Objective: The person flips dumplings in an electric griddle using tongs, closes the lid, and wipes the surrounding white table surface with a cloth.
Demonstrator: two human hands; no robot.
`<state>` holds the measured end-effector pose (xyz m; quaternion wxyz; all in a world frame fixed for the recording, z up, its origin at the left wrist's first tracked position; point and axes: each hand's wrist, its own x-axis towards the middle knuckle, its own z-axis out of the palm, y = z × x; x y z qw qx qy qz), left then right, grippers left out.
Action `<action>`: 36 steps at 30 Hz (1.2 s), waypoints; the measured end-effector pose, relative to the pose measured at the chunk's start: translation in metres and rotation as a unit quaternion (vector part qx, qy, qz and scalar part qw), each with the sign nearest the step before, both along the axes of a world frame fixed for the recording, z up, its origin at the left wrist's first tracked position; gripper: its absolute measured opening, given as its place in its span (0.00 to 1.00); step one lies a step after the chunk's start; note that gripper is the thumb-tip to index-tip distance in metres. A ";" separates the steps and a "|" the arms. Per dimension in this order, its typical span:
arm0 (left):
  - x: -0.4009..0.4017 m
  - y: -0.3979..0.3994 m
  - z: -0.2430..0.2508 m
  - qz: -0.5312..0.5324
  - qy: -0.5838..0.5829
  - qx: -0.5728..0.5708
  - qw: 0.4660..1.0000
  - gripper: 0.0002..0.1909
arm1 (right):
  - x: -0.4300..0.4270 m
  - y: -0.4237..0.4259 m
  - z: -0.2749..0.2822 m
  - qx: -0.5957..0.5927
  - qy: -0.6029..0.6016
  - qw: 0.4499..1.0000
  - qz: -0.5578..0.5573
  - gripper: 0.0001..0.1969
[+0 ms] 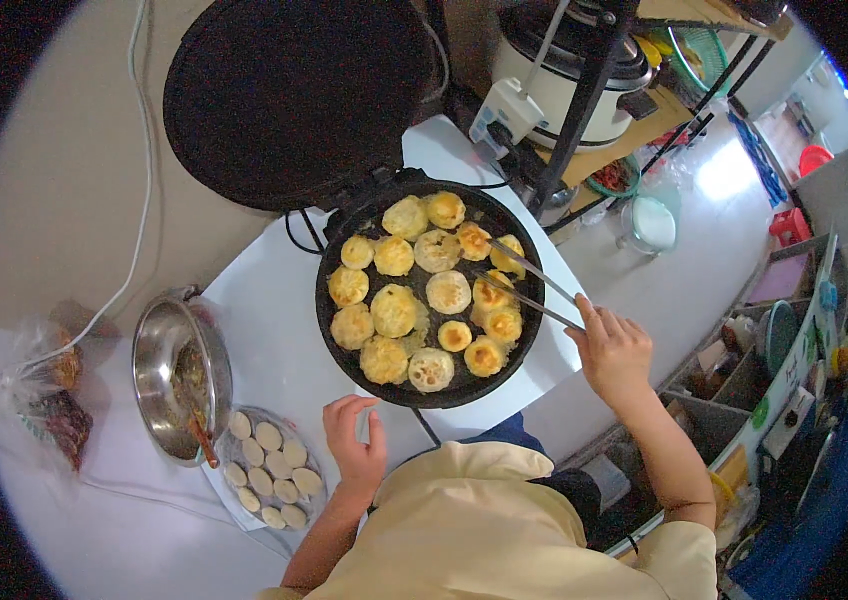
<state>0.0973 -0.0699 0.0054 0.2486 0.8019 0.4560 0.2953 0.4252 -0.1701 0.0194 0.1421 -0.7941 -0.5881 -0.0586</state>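
Observation:
My right hand grips a pair of metal tongs near their handle end. Their two tips reach over the right side of a round black electric griddle, apart from each other, by the browned patties there. Several golden, round filled patties lie across the hot plate; a paler one sits near the middle. My left hand is empty, its thumb and fingers apart, just off the griddle's front-left rim. Left of it, several uncooked dough rounds rest on a plastic-covered tray.
The griddle's dark lid stands raised behind. A steel bowl with filling remnants and a brown-handled utensil is at left. A power strip hangs by a shelf post at back right, near a white cooker. A white cable runs along the wall.

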 end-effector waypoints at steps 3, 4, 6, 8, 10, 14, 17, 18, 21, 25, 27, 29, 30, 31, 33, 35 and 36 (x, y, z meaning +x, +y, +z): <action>0.000 0.000 0.000 0.010 -0.007 0.007 1.000 0.09 | -0.008 0.012 0.004 0.000 -0.066 0.997 0.035 0.23; -0.002 -0.001 -0.001 0.014 -0.011 0.008 1.000 0.09 | -0.011 0.015 0.005 -0.013 -0.078 0.996 0.044 0.23; -0.004 -0.002 -0.003 0.021 -0.019 0.008 1.000 0.09 | -0.019 0.023 0.003 -0.030 -0.106 0.993 0.040 0.23; -0.004 -0.002 -0.003 0.026 -0.023 0.009 0.999 0.09 | -0.024 0.029 0.007 -0.059 -0.153 0.985 0.050 0.21; -0.006 -0.002 -0.004 0.030 -0.030 0.007 0.999 0.09 | -0.021 0.033 0.004 -0.056 -0.146 0.987 0.046 0.20; -0.012 -0.003 -0.004 0.030 -0.021 0.003 0.999 0.07 | 0.004 0.039 -0.003 -0.055 0.001 0.998 -0.038 0.18; -0.015 -0.004 -0.006 0.029 -0.037 0.005 0.999 0.08 | 0.023 0.043 0.000 -0.024 0.344 0.930 -0.128 0.12; -0.015 -0.004 -0.007 0.032 -0.042 0.002 0.999 0.08 | 0.029 0.043 -0.005 0.005 0.452 0.879 -0.151 0.13; -0.018 -0.004 -0.009 0.024 -0.054 0.002 0.998 0.08 | 0.041 0.034 -0.012 0.006 0.610 0.783 -0.122 0.15; -0.020 -0.005 -0.011 0.029 -0.064 -0.008 0.998 0.08 | 0.038 0.026 -0.022 0.004 0.654 0.747 -0.123 0.15; -0.022 -0.005 -0.011 0.032 -0.067 -0.009 0.997 0.08 | 0.038 0.024 -0.024 0.004 0.653 0.747 -0.125 0.15; -0.023 -0.005 -0.011 0.031 -0.070 -0.013 0.997 0.08 | 0.037 0.023 -0.026 0.004 0.652 0.747 -0.129 0.15; -0.024 -0.005 -0.012 0.031 -0.071 -0.014 0.997 0.08 | 0.037 0.023 -0.025 0.007 0.653 0.747 -0.127 0.16; -0.024 -0.004 -0.012 0.030 -0.071 -0.013 0.997 0.08 | 0.036 0.023 -0.025 0.009 0.654 0.746 -0.125 0.16; -0.025 -0.004 -0.013 0.030 -0.072 -0.013 0.997 0.08 | 0.036 0.023 -0.025 0.006 0.649 0.749 -0.130 0.16; -0.026 -0.004 -0.013 0.029 -0.076 -0.012 0.997 0.08 | 0.035 0.023 -0.024 0.004 0.645 0.752 -0.136 0.16; -0.026 -0.004 -0.014 0.029 -0.077 -0.012 0.997 0.08 | 0.033 0.023 -0.023 0.005 0.630 0.765 -0.135 0.16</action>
